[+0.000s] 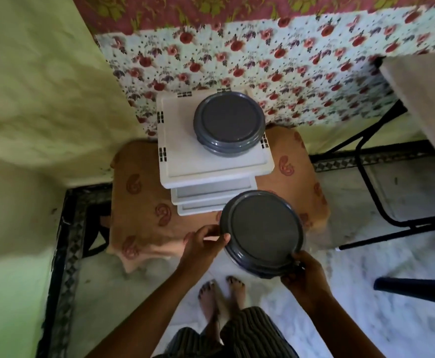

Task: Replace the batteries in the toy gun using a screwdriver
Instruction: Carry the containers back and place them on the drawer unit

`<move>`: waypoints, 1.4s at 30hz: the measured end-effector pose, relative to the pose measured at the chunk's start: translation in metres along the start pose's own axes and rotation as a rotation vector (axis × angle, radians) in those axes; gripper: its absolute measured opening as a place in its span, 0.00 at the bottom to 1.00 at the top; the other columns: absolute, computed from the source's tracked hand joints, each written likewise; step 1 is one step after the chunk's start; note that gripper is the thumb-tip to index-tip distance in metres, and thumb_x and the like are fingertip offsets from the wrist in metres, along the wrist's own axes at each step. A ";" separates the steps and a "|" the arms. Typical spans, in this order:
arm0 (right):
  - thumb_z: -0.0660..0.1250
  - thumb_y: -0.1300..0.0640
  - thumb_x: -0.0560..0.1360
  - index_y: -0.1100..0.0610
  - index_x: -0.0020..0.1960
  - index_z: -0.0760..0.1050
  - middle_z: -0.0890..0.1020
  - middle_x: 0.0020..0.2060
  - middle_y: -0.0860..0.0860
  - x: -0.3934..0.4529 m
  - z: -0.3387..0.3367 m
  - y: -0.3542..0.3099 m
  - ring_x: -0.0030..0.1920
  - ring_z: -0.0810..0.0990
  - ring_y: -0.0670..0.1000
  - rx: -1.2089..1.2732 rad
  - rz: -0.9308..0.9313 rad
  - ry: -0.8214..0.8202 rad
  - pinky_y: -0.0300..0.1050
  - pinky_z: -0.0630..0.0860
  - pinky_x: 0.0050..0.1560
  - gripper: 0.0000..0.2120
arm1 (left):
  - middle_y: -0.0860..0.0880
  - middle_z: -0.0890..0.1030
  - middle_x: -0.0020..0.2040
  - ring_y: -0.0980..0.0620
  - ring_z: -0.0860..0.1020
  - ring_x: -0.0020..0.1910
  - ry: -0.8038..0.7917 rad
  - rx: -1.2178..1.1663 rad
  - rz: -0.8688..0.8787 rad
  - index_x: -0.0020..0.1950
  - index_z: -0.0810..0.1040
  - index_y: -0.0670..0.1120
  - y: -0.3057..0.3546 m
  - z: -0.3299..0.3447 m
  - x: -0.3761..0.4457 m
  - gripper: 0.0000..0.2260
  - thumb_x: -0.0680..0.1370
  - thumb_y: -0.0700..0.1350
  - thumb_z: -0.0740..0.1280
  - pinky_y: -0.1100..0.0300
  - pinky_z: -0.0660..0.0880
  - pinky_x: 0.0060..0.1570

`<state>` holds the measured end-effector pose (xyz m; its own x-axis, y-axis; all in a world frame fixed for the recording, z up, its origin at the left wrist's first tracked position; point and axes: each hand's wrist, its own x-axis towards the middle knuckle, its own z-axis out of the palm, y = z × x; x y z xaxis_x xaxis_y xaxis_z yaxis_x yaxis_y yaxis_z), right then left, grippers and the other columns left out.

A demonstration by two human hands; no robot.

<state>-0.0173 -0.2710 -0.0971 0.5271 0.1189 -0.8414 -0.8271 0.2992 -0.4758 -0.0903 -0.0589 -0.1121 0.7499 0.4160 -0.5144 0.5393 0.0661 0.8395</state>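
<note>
I hold a round container with a dark grey lid (262,229) in the air in front of a white drawer unit (185,140). My left hand (200,245) grips its left rim, thumb on top. My right hand (305,276) grips its near right edge. A second grey-lidded round container (228,122) stands on top of the drawer unit. No toy gun, batteries or screwdriver are in view.
The drawer unit sits on a low stool draped in an orange patterned cloth (139,202). A bed with floral sheets (288,60) lies behind. A black metal chair frame (366,182) stands at right, a green wall (30,99) at left. My bare feet (221,295) stand on the marble floor.
</note>
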 end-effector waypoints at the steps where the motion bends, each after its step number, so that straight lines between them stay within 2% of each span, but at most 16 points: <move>1: 0.57 0.66 0.73 0.56 0.31 0.62 0.63 0.21 0.48 0.009 0.004 -0.001 0.20 0.61 0.46 -0.042 -0.005 -0.003 0.40 0.57 0.26 0.14 | 0.55 0.83 0.47 0.53 0.82 0.48 0.014 -0.004 -0.003 0.46 0.79 0.56 -0.002 -0.002 0.005 0.09 0.68 0.55 0.72 0.53 0.79 0.50; 4: 0.59 0.65 0.73 0.56 0.34 0.62 0.61 0.24 0.49 0.043 0.020 -0.002 0.21 0.60 0.46 -0.160 0.007 -0.003 0.42 0.55 0.29 0.12 | 0.51 0.82 0.45 0.49 0.81 0.45 0.041 -0.034 -0.038 0.46 0.78 0.53 -0.010 -0.006 0.025 0.08 0.71 0.46 0.74 0.53 0.78 0.47; 8: 0.62 0.64 0.74 0.56 0.37 0.63 0.61 0.21 0.47 0.084 0.051 -0.010 0.19 0.59 0.44 -0.284 -0.008 -0.046 0.42 0.55 0.29 0.10 | 0.44 0.81 0.47 0.46 0.80 0.41 0.102 -0.070 -0.079 0.48 0.77 0.49 -0.019 -0.014 0.057 0.07 0.74 0.40 0.72 0.49 0.77 0.47; 11: 0.64 0.62 0.74 0.58 0.43 0.66 0.65 0.23 0.47 0.109 0.075 -0.016 0.20 0.61 0.43 -0.421 -0.032 -0.100 0.40 0.58 0.26 0.06 | 0.41 0.79 0.52 0.51 0.78 0.41 0.160 -0.146 -0.134 0.58 0.75 0.39 -0.024 -0.019 0.082 0.10 0.77 0.37 0.67 0.56 0.77 0.39; 14: 0.66 0.57 0.75 0.59 0.47 0.67 0.67 0.29 0.49 0.128 0.094 -0.017 0.25 0.61 0.45 -0.468 -0.064 -0.115 0.39 0.59 0.26 0.09 | 0.42 0.78 0.57 0.53 0.79 0.45 0.197 -0.193 -0.152 0.64 0.72 0.37 -0.024 -0.023 0.100 0.15 0.78 0.37 0.66 0.61 0.78 0.37; 16: 0.67 0.53 0.74 0.61 0.50 0.68 0.69 0.32 0.50 0.134 0.106 -0.018 0.28 0.62 0.45 -0.498 -0.118 -0.108 0.40 0.60 0.28 0.13 | 0.42 0.78 0.59 0.48 0.80 0.52 0.231 -0.198 -0.119 0.65 0.71 0.36 -0.022 -0.026 0.108 0.16 0.77 0.37 0.66 0.62 0.79 0.40; 19: 0.68 0.49 0.73 0.60 0.53 0.69 0.73 0.37 0.51 0.143 0.122 -0.022 0.31 0.65 0.46 -0.554 -0.212 -0.028 0.40 0.64 0.29 0.17 | 0.38 0.77 0.64 0.41 0.77 0.61 0.266 -0.209 -0.111 0.66 0.70 0.36 -0.017 -0.028 0.120 0.17 0.78 0.36 0.64 0.56 0.77 0.47; 23: 0.69 0.51 0.72 0.61 0.53 0.71 0.74 0.37 0.52 0.146 0.130 -0.033 0.33 0.68 0.48 -0.496 -0.204 0.000 0.42 0.66 0.32 0.16 | 0.38 0.77 0.62 0.39 0.78 0.59 0.294 -0.180 -0.092 0.65 0.71 0.37 -0.008 -0.024 0.127 0.15 0.78 0.35 0.64 0.51 0.78 0.51; 28: 0.69 0.57 0.73 0.62 0.54 0.69 0.75 0.41 0.54 0.147 0.133 -0.037 0.37 0.69 0.49 -0.385 -0.205 -0.004 0.43 0.67 0.35 0.14 | 0.42 0.78 0.59 0.42 0.80 0.55 0.327 -0.090 -0.042 0.62 0.73 0.39 -0.008 -0.015 0.126 0.13 0.77 0.36 0.65 0.47 0.79 0.52; 30: 0.67 0.58 0.74 0.62 0.56 0.69 0.76 0.44 0.54 0.147 0.136 -0.036 0.41 0.72 0.51 -0.354 -0.213 -0.015 0.43 0.69 0.38 0.14 | 0.47 0.78 0.55 0.47 0.80 0.50 0.360 -0.010 0.001 0.63 0.71 0.41 -0.008 -0.012 0.123 0.15 0.76 0.37 0.67 0.50 0.80 0.50; 32: 0.66 0.57 0.76 0.62 0.58 0.68 0.77 0.48 0.55 0.147 0.136 -0.034 0.45 0.73 0.53 -0.347 -0.211 -0.026 0.45 0.69 0.42 0.15 | 0.51 0.77 0.54 0.53 0.79 0.46 0.396 0.088 0.060 0.64 0.70 0.42 -0.009 -0.010 0.119 0.17 0.75 0.37 0.67 0.59 0.79 0.46; 34: 0.64 0.56 0.77 0.62 0.57 0.69 0.77 0.46 0.55 0.146 0.135 -0.031 0.43 0.72 0.52 -0.364 -0.214 -0.022 0.44 0.69 0.40 0.13 | 0.50 0.78 0.55 0.56 0.79 0.47 0.414 0.144 0.122 0.63 0.70 0.42 -0.013 -0.010 0.117 0.17 0.75 0.36 0.68 0.70 0.76 0.42; 36: 0.62 0.55 0.78 0.60 0.54 0.71 0.75 0.40 0.52 0.146 0.134 -0.029 0.37 0.70 0.49 -0.402 -0.227 -0.002 0.41 0.68 0.35 0.10 | 0.47 0.79 0.57 0.54 0.80 0.51 0.406 0.141 0.158 0.61 0.71 0.40 -0.016 -0.011 0.118 0.17 0.74 0.34 0.68 0.75 0.76 0.41; 39: 0.62 0.57 0.78 0.61 0.57 0.72 0.75 0.39 0.50 0.148 0.134 -0.024 0.34 0.69 0.46 -0.463 -0.257 0.027 0.39 0.69 0.34 0.10 | 0.46 0.78 0.60 0.53 0.77 0.58 0.331 0.058 0.142 0.62 0.71 0.40 -0.014 -0.017 0.121 0.17 0.74 0.33 0.67 0.76 0.74 0.47; 40: 0.62 0.58 0.78 0.61 0.57 0.72 0.75 0.38 0.49 0.147 0.135 -0.023 0.34 0.69 0.46 -0.467 -0.254 0.030 0.39 0.68 0.33 0.10 | 0.47 0.77 0.60 0.55 0.76 0.58 0.286 0.033 0.128 0.62 0.70 0.40 -0.011 -0.019 0.121 0.17 0.75 0.33 0.67 0.72 0.74 0.52; 42: 0.61 0.60 0.78 0.61 0.57 0.73 0.74 0.36 0.49 0.144 0.137 -0.021 0.32 0.67 0.45 -0.435 -0.225 0.029 0.38 0.67 0.32 0.09 | 0.49 0.76 0.61 0.56 0.74 0.60 0.193 0.008 0.107 0.63 0.69 0.43 -0.006 -0.022 0.122 0.18 0.75 0.33 0.66 0.59 0.73 0.63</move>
<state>0.1031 -0.1310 -0.1734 0.7015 0.0684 -0.7094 -0.7015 -0.1094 -0.7042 -0.0110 0.0111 -0.1763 0.7161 0.5863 -0.3789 0.4642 0.0054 0.8857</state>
